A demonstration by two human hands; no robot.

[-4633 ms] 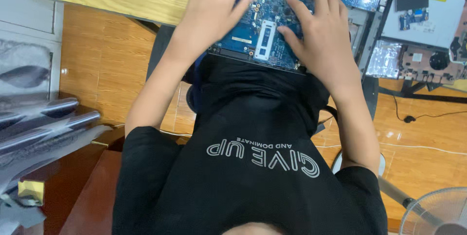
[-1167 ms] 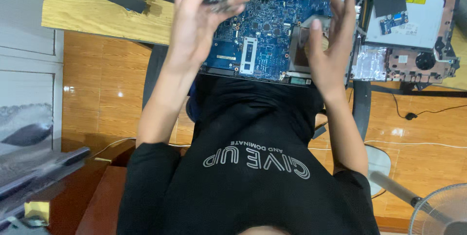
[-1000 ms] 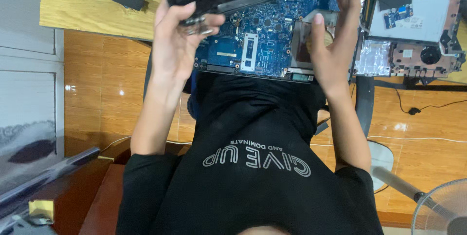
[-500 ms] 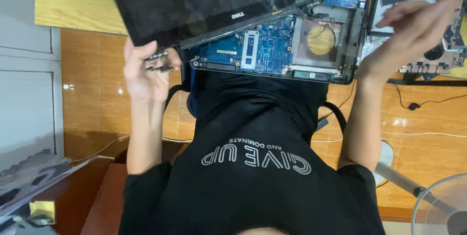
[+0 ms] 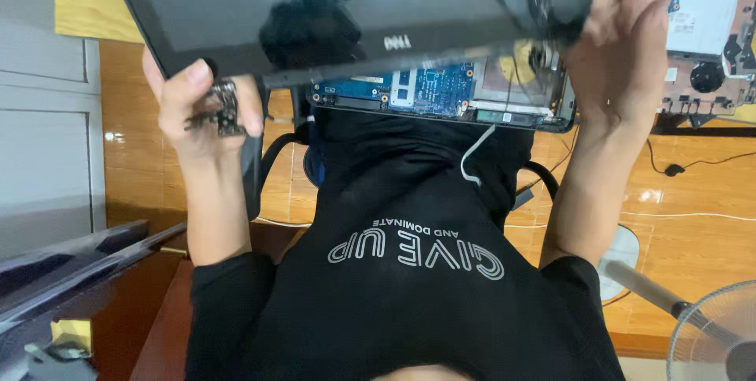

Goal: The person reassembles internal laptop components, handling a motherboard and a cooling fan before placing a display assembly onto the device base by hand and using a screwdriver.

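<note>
Head view: hands (image 5: 206, 105) gripping screen panel (image 5: 346, 11)

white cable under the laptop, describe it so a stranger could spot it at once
Start at the opened laptop base with its blue circuit board. From its near edge, the thin white cable curves down over the black shirt, the only pale, loose strand there.

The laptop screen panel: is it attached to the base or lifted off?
Lifted off: both hands, left hand and right hand, hold the screen panel above the exposed circuit board.
</note>
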